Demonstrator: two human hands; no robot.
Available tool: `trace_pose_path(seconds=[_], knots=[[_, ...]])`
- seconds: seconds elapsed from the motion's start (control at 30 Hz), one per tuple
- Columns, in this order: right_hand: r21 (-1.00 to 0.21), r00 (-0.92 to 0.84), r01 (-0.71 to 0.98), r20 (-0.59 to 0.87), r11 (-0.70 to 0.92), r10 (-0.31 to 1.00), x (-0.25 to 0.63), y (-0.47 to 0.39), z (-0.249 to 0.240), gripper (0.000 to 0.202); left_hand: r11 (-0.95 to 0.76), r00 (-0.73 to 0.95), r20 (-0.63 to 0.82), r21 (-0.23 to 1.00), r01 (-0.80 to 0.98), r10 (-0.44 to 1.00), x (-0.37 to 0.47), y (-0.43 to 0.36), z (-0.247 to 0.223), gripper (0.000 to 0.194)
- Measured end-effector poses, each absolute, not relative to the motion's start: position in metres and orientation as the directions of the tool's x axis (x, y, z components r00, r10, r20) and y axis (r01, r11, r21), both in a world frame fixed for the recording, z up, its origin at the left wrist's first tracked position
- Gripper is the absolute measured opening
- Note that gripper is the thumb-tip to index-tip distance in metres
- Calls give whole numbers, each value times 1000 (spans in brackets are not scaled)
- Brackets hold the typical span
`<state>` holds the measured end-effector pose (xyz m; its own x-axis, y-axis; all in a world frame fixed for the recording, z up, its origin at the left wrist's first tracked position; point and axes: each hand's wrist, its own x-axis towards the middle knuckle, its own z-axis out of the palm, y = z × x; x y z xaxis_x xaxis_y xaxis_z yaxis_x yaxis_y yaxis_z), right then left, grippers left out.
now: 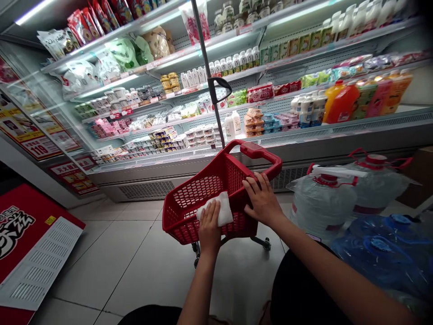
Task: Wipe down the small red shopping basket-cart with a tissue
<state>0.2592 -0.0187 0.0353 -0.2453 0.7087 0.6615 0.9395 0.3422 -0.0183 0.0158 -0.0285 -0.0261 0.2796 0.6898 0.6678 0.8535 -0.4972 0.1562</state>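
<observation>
Standing by the big lit fridge (117,174), we have the red cart (199,183) on the tile floor (122,253), near the fridge's bottom front edge. Our right hand (264,198) is on the cart's near edge, at the corner by the handle (259,151). Its fingers fold over the rim, and the thumb rests outside. We think a firm hold there helps so the wheels (267,244) don't roll. Our left hand (209,221) has flat fingers, close together, on the white cloth (226,210), about halfway along that same edge. We can't tell if they pinch it. To wipe well, we should press flat, go slowly out to each corner, and fold the cloth over when it gets dirty.

Now for words! The red chest (34,246) has big white and black letters, but they are cut off, so we can't read them. A yellow poster (37,144) seems to say 119. The price tags (123,112) along the shelf edges are too small to read.
</observation>
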Motion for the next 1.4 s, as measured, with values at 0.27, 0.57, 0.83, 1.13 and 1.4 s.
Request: trace_pose_path(seconds=[0.27, 0.57, 0.83, 1.13, 1.4], knots=[[31, -276, 937, 679, 348, 680, 252, -14, 28, 91, -564, 261, 682, 265, 782, 683, 110, -7, -1, 75], [-8, -261, 934, 664, 356, 700, 268, -15, 29, 78, -594, 390, 691, 71, 801, 609, 32, -15, -23, 82], [-12, -281, 920, 676, 392, 681, 267, -17, 28, 77, -418, 290, 680, 27, 908, 674, -65, -42, -40, 88], [-31, -237, 936, 681, 351, 693, 224, -15, 16, 86, -300, 134, 721, 106, 948, 680, -48, -38, -43, 82], [-20, -418, 821, 660, 571, 624, 165, -19, -27, 84, -449, 325, 692, -1, 893, 645, -6, -28, -40, 76]])
